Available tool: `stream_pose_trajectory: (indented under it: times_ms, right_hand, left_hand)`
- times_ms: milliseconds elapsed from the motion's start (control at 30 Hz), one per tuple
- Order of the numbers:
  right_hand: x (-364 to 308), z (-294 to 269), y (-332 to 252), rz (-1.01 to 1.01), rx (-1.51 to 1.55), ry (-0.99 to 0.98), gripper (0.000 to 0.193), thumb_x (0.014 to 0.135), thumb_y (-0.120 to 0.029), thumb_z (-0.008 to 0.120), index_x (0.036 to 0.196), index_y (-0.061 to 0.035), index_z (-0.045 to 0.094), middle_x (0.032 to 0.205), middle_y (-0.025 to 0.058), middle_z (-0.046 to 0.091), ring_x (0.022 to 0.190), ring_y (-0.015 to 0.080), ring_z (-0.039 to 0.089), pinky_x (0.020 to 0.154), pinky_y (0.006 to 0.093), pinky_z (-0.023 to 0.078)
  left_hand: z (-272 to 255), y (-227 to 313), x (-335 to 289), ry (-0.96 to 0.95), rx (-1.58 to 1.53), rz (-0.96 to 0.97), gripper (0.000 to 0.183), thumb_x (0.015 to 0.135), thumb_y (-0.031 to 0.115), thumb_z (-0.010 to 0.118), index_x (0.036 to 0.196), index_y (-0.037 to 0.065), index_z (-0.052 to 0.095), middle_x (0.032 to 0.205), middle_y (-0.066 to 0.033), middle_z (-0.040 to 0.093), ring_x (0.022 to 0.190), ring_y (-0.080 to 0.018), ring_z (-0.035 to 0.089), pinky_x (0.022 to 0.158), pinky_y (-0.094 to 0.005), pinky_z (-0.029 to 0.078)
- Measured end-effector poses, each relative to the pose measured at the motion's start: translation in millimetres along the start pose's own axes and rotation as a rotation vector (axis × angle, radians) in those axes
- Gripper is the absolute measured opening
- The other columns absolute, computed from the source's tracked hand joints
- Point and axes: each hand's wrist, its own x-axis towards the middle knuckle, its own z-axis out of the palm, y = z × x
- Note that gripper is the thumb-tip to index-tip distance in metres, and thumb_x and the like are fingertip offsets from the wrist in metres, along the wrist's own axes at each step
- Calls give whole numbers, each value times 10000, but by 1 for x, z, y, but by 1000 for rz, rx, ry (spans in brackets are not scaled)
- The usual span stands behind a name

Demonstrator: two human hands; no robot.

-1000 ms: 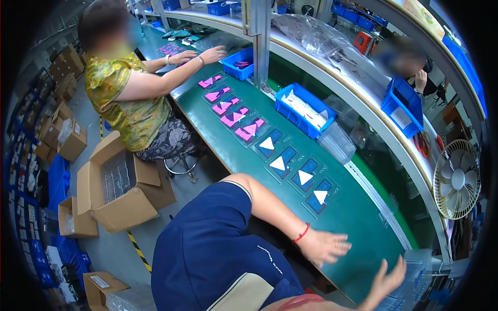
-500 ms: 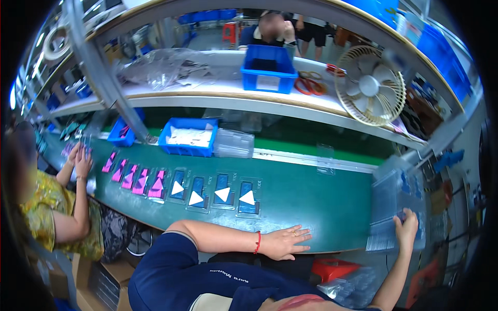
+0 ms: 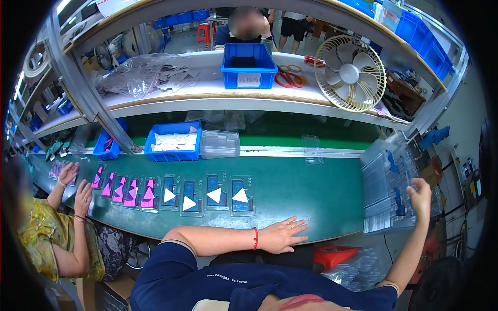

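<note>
One tall-looking stack of clear plastic trays (image 3: 371,179) sits at the 3 o'clock end of the green surface (image 3: 321,192), and the right grip (image 3: 422,199) is right up against its 3 o'clock side, or close to it. Fingers are loosely bent, thumb near the forefinger. Honestly can't tell if it's got hold of a tray or is only brushing the edge.

From that grip the bulk of the stack lies toward 10 o'clock. Its long axis runs roughly 12 to 6, so the hand is along a long side, not at an end. Some dark-blue pieces (image 3: 399,202) show at the stack, just beside the fingers.

The left grip (image 3: 282,236) is palm down by the near edge, fingers spread wide and pointing about 3 o'clock, nothing in it that I can see. The stack is around 2 o'clock from there and well apart, so the right hand's easily the nearer one.

Off the left grip's 10 to 11 o'clock is the closest of four blue pieces with white triangles (image 3: 242,206), then five pink pieces (image 3: 150,203) carry on between 9 and 10. Further back, a blue bin (image 3: 172,155) of white bits at 10.
</note>
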Motion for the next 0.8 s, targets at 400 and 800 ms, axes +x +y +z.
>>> stream_pose_trajectory:
  times_ms: [400,800]
  right_hand:
    - [-144,-13,165,350,-161,353,319,760,-192,755,961,28,638,830,88,653,761,185,604,734,320,490]
    - [-311,207,143,997,-518,275,497,757,-413,691,1034,-5,629,1045,190,613,1026,367,562,875,478,432]
  left_hand:
    - [-2,1,-4,10,20,-15,524,865,329,597,1318,90,490,1429,-201,345,1360,-352,299,1122,-494,233]
    - [-8,-1,6,59,27,-18,543,765,270,712,1250,88,550,1373,-207,426,1305,-372,379,1092,-503,280]
